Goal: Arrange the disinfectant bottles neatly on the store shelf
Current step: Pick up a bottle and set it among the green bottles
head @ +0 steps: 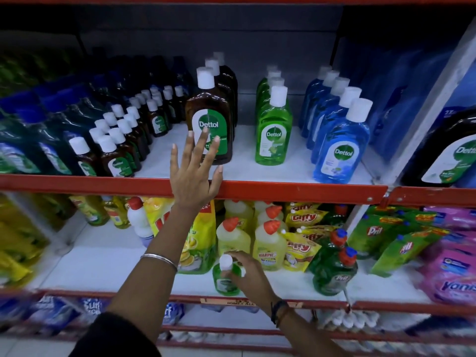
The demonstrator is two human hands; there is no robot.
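Observation:
On the upper shelf [283, 188] stand rows of Dettol bottles with white caps. A large brown bottle [210, 117] heads a short row in the middle. To its right runs a green row [273, 130], then a blue row [340, 148]. Several small brown bottles [121, 140] fill the left. My left hand [194, 171] is raised with fingers spread, its fingertips at the large brown bottle's label, holding nothing. Lower down, my right hand [246, 273] grips a small green bottle [224, 279] near the lower shelf's front edge.
Dark refill pouches [31, 140] crowd the upper shelf's far left; a big Dettol jug [448, 153] stands far right behind a divider. The lower shelf holds yellow Harpic bottles [268, 246], green Pril bottles [334, 271], snack-like pouches and pink packs [453, 269].

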